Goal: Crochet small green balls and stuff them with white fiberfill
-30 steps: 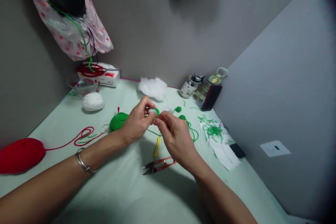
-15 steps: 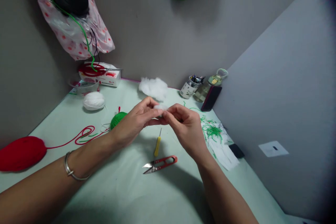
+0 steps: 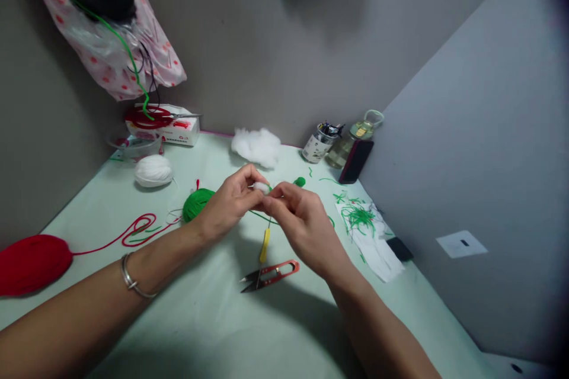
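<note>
A small tuft of white stuffing [image 3: 261,188] is pinched between my two hands at the middle of the table. My left hand [image 3: 232,196] is closed round it from the left, thumb and index finger together. From the right, the fingertips of my right hand [image 3: 299,216] press on the same spot. A bit of green shows at the fingertips, mostly hidden by the fingers. Below the hands lie a yellow-handled hook or awl [image 3: 265,244] and red thread snips [image 3: 271,275]. The green yarn ball [image 3: 197,204] is beside my left wrist.
A larger heap of white stuffing [image 3: 256,147] lies at the back, and a small green ball [image 3: 300,182] behind my right hand. White yarn [image 3: 153,171] and red yarn [image 3: 35,265] are left. Green scraps [image 3: 359,217], a phone [image 3: 356,161] and a bottle [image 3: 344,148] stand right.
My hands have shifted slightly left, and the tuft between them looks smaller. Green now shows at the fingertips, and a small green ball has come into sight behind my right hand.
</note>
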The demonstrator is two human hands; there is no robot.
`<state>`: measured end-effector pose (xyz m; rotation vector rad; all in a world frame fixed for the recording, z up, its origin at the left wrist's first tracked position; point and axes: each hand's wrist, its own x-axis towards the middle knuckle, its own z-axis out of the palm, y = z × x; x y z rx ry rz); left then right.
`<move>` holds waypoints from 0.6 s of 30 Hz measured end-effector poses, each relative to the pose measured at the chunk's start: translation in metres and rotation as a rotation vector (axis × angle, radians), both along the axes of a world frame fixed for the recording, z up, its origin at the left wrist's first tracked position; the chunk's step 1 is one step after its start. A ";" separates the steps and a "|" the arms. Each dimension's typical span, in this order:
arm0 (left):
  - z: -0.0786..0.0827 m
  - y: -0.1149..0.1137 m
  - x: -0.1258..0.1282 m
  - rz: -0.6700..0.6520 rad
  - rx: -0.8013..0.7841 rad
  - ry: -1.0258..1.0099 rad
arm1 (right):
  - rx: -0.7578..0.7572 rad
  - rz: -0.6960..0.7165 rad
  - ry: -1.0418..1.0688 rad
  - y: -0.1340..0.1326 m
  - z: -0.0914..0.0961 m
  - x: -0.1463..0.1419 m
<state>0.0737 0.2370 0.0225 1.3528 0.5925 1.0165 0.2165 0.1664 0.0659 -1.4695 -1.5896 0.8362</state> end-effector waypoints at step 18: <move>0.022 -0.005 -0.014 -0.035 0.212 -0.023 | 0.023 -0.007 0.273 0.018 -0.005 0.011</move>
